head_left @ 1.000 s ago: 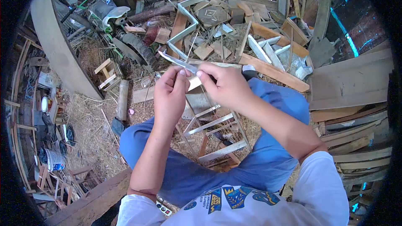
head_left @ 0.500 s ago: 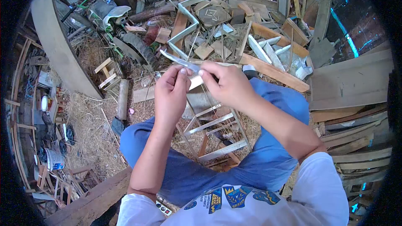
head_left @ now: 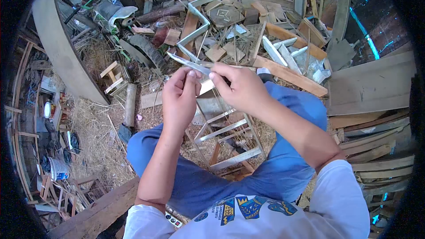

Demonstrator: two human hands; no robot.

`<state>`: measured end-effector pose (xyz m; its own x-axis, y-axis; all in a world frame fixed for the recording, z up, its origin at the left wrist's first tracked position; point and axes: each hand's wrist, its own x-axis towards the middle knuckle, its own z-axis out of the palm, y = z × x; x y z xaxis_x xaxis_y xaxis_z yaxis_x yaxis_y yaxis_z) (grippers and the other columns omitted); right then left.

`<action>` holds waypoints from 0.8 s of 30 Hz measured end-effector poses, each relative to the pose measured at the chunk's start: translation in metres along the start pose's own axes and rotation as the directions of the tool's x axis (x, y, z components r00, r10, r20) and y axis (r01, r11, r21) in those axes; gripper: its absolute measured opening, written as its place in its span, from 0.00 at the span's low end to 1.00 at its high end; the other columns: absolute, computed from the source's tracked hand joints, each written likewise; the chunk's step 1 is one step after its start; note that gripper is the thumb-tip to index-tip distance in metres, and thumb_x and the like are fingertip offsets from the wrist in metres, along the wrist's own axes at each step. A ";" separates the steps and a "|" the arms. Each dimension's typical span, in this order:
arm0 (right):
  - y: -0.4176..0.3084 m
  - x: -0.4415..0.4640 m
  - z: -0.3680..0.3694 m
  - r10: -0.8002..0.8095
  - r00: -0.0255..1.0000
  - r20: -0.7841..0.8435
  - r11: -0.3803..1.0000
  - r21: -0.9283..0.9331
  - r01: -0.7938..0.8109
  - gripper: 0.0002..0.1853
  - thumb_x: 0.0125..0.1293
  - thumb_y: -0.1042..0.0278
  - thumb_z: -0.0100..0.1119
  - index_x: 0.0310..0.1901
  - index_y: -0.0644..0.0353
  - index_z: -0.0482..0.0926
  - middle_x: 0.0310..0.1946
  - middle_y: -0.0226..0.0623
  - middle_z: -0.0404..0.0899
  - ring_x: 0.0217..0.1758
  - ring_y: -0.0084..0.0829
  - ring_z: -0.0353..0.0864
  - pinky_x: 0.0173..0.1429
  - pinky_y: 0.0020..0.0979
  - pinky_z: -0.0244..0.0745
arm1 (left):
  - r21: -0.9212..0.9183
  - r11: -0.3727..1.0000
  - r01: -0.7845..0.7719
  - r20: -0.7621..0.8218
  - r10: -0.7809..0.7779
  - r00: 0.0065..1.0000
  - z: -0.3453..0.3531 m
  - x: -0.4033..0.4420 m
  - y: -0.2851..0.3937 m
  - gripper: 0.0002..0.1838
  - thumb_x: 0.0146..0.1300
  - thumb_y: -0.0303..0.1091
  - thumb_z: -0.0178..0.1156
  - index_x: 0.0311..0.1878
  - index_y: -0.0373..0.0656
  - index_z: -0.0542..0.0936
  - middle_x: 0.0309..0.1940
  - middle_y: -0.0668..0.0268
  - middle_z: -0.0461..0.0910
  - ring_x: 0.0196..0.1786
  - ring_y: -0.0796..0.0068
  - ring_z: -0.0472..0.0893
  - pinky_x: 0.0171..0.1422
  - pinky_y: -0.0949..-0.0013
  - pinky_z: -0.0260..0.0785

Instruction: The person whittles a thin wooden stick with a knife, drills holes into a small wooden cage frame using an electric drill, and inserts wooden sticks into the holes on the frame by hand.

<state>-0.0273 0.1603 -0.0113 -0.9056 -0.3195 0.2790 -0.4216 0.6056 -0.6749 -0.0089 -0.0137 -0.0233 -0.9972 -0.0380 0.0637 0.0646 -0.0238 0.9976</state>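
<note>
Both hands meet in front of me, holding a thin, pale grey-white strip (head_left: 198, 67) with a narrow pointed end reaching up and to the left. Its material is not clear. My left hand (head_left: 180, 89) is closed, pinching the strip near its middle between thumb and fingers. At the strip's right end, my right hand (head_left: 233, 85) grips it, thumb below and curled fingers above. Below the hands, between my knees, stands a small frame of light wooden slats (head_left: 226, 132), touched by neither hand.
Wood offcuts (head_left: 226, 17) and a long orange-brown board (head_left: 290, 79) lie ahead. A tall curved panel (head_left: 66, 44) leans at left, near a tire (head_left: 148, 48). Planks (head_left: 380, 159) are stacked at right. A white bucket (head_left: 58, 168) and a power strip (head_left: 173, 220) are lower left.
The strip has shifted slightly left and its pointed end looks a little wider. My left hand has moved slightly left; my right hand has hardly moved.
</note>
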 end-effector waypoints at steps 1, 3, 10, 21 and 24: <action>0.001 0.002 -0.003 0.066 0.997 0.030 0.998 0.013 -0.066 0.12 0.75 0.57 0.54 0.43 0.57 0.80 0.24 0.46 0.79 0.25 0.42 0.80 0.31 0.39 0.72 | 0.021 0.999 -0.027 0.000 0.027 1.000 0.000 0.001 0.002 0.11 0.79 0.32 0.51 0.45 0.35 0.79 0.23 0.76 0.70 0.27 0.88 0.66 0.31 0.79 0.55; 0.006 0.016 -0.017 0.121 0.993 0.008 0.993 0.013 -0.121 0.12 0.74 0.58 0.54 0.43 0.56 0.80 0.25 0.46 0.79 0.26 0.41 0.81 0.32 0.40 0.72 | 0.047 0.998 -0.043 0.007 0.042 0.999 0.001 -0.003 0.004 0.11 0.79 0.32 0.51 0.45 0.35 0.79 0.23 0.76 0.70 0.27 0.88 0.66 0.31 0.79 0.55; -0.004 0.012 -0.020 0.131 0.991 0.037 0.991 0.037 -0.132 0.11 0.73 0.59 0.55 0.43 0.56 0.82 0.22 0.45 0.76 0.24 0.38 0.77 0.32 0.38 0.70 | 0.093 0.996 -0.017 0.007 0.016 1.000 0.002 0.000 0.002 0.11 0.80 0.32 0.49 0.42 0.36 0.77 0.23 0.74 0.71 0.26 0.87 0.68 0.31 0.78 0.57; 0.004 0.009 -0.019 0.150 0.988 0.029 0.988 0.040 -0.151 0.12 0.73 0.56 0.54 0.41 0.55 0.80 0.27 0.47 0.81 0.31 0.50 0.82 0.35 0.46 0.75 | 0.092 0.995 -0.037 0.017 0.036 0.999 0.006 0.000 0.004 0.13 0.81 0.34 0.48 0.41 0.37 0.75 0.21 0.75 0.69 0.24 0.87 0.65 0.28 0.78 0.54; 0.004 0.003 -0.008 -0.001 1.000 0.002 0.997 0.077 0.001 0.13 0.73 0.55 0.53 0.40 0.53 0.80 0.26 0.47 0.82 0.31 0.53 0.83 0.35 0.50 0.76 | 0.090 0.996 0.023 0.011 -0.024 1.000 0.002 0.000 -0.002 0.13 0.81 0.35 0.48 0.40 0.38 0.75 0.21 0.75 0.68 0.24 0.88 0.64 0.28 0.78 0.53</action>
<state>-0.0318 0.1675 -0.0072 -0.9050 -0.3217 0.2782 -0.4176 0.5475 -0.7252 -0.0094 -0.0113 -0.0249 -0.9988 -0.0269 0.0399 0.0380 0.0657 0.9971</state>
